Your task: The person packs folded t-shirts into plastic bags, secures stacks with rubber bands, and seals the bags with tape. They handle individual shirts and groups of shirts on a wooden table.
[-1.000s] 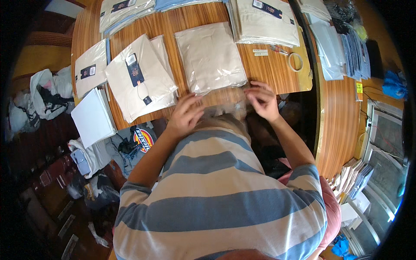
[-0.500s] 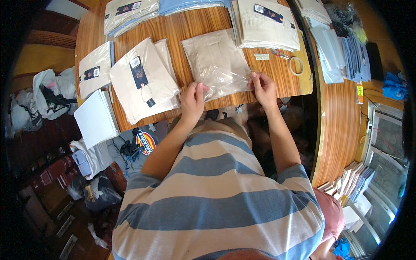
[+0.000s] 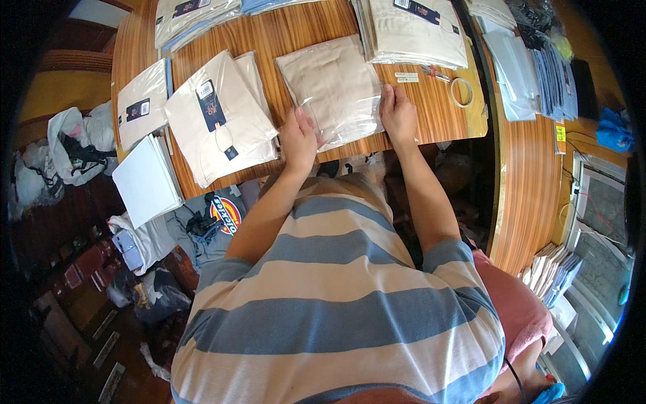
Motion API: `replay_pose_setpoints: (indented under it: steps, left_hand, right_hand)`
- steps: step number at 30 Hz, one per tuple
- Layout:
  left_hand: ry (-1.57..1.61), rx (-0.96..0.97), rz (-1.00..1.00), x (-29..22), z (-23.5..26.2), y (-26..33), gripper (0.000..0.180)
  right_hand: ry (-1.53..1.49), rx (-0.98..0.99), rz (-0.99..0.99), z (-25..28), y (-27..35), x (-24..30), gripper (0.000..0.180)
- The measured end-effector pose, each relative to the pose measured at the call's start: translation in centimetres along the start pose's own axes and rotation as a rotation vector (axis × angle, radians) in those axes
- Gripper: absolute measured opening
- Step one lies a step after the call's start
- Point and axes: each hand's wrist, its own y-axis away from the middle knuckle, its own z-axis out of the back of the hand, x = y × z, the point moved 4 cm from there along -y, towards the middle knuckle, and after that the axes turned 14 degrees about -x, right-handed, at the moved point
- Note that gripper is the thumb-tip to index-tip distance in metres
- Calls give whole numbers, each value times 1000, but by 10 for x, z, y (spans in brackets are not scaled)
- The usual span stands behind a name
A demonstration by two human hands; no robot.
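Note:
A folded beige garment in a clear plastic bag (image 3: 333, 87) lies flat on the wooden table (image 3: 296, 30) in front of me. My left hand (image 3: 299, 140) presses on the bag's near left corner, fingers spread. My right hand (image 3: 398, 114) rests flat on the bag's near right edge. Both hands lie on the bag's loose open end, near the table's front edge. Neither hand is closed around anything.
Left of the bag lie a tagged beige garment (image 3: 219, 118), a smaller bagged one (image 3: 141, 104) and a white stack (image 3: 145, 180). A garment pile (image 3: 414, 27) sits behind, a tape roll (image 3: 461, 92) to the right. Bags and clothes crowd the floor (image 3: 134, 249) on the left.
The bagged garment has been slid further onto the table, away from me. Both hands moved forward with it, from its hanging near edge to resting flat on it.

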Motion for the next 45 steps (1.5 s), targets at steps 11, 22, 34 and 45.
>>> replay_pose_setpoints:
  steps: [11,22,34,45]
  left_hand:
    - [-18,108,219,10,11,-2,27]
    - [-287,275,-947,-77,24,53,58]
    - [306,123,544,21,39,39,22]
    - [279,13,-175,12,28,28,16]
  right_hand:
    - [152,39,88,-5,-9,6,41]
    - [161,173,46,-7,-6,1,40]
    - [-167,141,-141,2,-1,-4,44]
    - [-338,192,-86,0,6,-22,45]
